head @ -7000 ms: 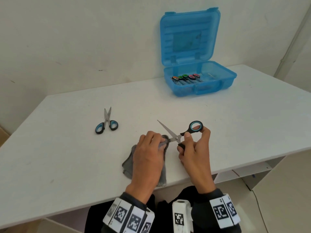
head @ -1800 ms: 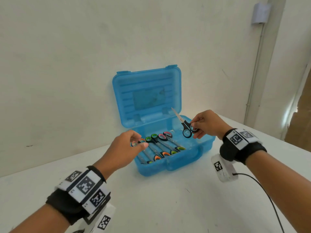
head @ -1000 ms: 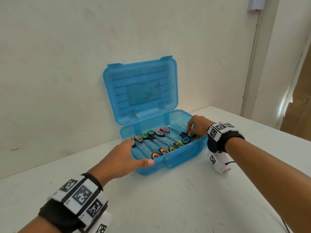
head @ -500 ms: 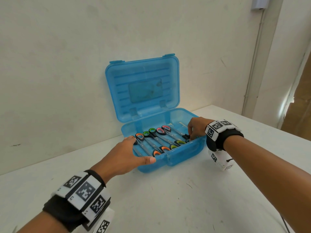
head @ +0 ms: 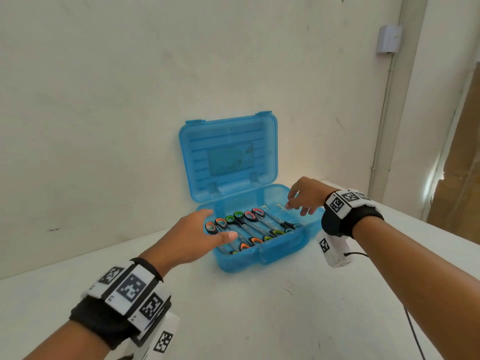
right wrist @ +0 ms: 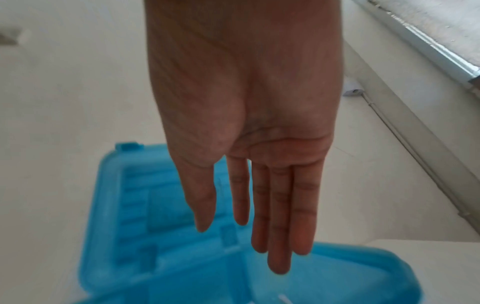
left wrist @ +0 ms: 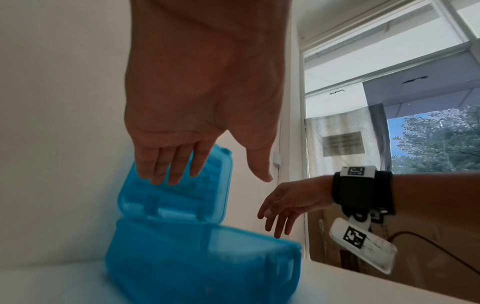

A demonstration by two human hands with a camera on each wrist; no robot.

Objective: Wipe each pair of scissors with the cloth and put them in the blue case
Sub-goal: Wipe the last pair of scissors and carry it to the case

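Note:
The blue case stands open on the white table, lid upright against the wall. Several pairs of scissors lie side by side in it, with orange, green, red and black-blue handles. The black-and-blue pair lies at the right end. My left hand hovers flat over the case's left edge, fingers straight and empty; its fingers hang straight in the left wrist view. My right hand floats above the case's right side, fingers relaxed, holding nothing; its fingers point down at the case. The cloth is out of view.
The white table stretches bare in front of the case. A wall rises right behind the lid. A pipe and a door frame stand at the right. A cable trails from my right wrist.
My right hand has let go of the black-and-blue scissors inside the case and lifted away, empty. My left hand stays at the case's left edge.

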